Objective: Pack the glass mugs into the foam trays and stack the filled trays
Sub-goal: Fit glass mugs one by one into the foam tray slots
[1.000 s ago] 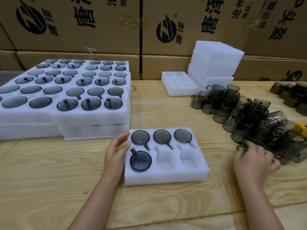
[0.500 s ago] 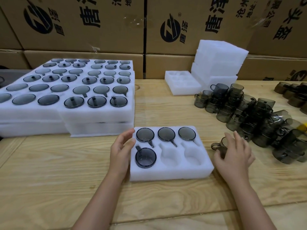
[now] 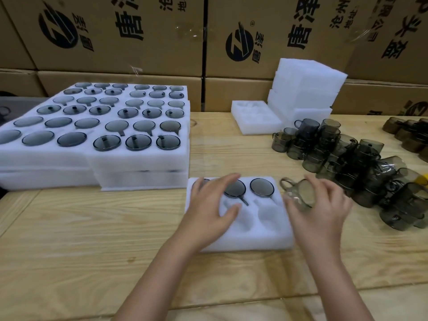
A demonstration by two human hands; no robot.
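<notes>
One six-pocket foam tray [image 3: 250, 235] lies on the worktop [image 3: 92, 228] nearest the person. Three packed mugs [image 3: 261, 187] show in its back row, two front pockets are empty, and the front-left pocket is hidden. The left hand [image 3: 208, 209] rests spread over the tray's left side, fingers nearly straight, grasping nothing. The right hand [image 3: 324, 212] grips one glass mug [image 3: 298, 195], tipped sideways just over the tray's right edge. The stacked filled trays [image 3: 139, 161] on the left show thirty-six mugs on top.

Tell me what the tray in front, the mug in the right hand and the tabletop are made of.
The tray: white foam, matte, with soft-edged moulded pockets. The mug in the right hand: smoky glass by its look, see-through and glossy. The tabletop: pale wood with visible grain; finish unclear.
</notes>
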